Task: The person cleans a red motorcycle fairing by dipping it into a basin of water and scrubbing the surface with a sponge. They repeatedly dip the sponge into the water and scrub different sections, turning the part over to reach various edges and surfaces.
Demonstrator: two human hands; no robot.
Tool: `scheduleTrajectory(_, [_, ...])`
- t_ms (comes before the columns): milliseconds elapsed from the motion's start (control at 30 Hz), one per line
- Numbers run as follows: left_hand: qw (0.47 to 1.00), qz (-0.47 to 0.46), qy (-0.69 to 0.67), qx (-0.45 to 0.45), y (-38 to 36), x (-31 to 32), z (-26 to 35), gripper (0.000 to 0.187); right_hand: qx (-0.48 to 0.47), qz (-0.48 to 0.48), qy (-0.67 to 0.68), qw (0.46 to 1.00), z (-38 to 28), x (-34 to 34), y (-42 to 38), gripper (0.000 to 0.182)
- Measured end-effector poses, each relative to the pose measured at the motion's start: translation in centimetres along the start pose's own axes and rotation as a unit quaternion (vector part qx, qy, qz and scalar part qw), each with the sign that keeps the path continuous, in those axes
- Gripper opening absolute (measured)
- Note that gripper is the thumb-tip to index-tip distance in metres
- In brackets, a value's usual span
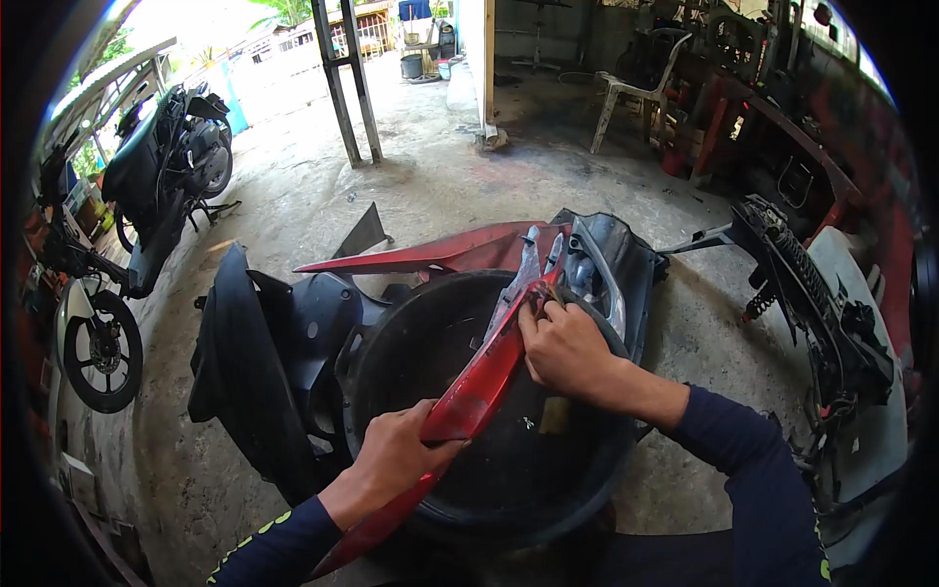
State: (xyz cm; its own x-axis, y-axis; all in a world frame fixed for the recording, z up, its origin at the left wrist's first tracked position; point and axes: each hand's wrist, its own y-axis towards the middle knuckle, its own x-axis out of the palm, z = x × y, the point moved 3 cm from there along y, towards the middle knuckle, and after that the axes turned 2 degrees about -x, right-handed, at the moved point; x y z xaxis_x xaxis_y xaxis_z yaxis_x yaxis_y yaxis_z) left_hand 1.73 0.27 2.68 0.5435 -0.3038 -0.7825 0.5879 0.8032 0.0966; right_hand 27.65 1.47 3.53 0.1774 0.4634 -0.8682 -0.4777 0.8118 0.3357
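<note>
A long red panel (479, 386) slants across a round black tub (367, 391), its lower end toward me. My left hand (398, 452) is wrapped round the panel's lower middle. Near its upper end, my right hand (562, 342) has its fingers pressed together at the panel's edge; whatever they pinch is too small to name. Grey brackets (518, 279) show beside that end. Inside the tub lies a small yellowish block (554, 415). Behind the rim rests another red panel (440, 248).
Black plastic fairings (259, 362) lie left of the tub, with a dark part (626, 259) behind it. A motorcycle (161, 176) stands at the left. At the right are a motorcycle frame (792, 284) and a red bench (773, 122). A plastic chair (641, 93) and metal post (347, 88) stand farther back.
</note>
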Motion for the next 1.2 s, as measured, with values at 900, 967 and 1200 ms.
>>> scheduleTrajectory(900, [1.000,0.007,-0.020,-0.011,0.1,-0.1,-1.2,0.055,0.019,-0.017,0.122,0.992,0.8,-1.0,-0.1,0.067])
scheduleTrajectory(967, [1.000,0.007,-0.025,-0.014,0.1,-0.2,-1.2,0.054,0.020,-0.020,0.135,0.990,0.0,-1.0,0.1,0.067])
scheduleTrajectory(1200, [0.999,0.019,-0.041,0.006,0.1,0.0,-1.4,0.053,0.000,-0.017,0.128,0.992,-1.3,-1.4,0.1,0.068])
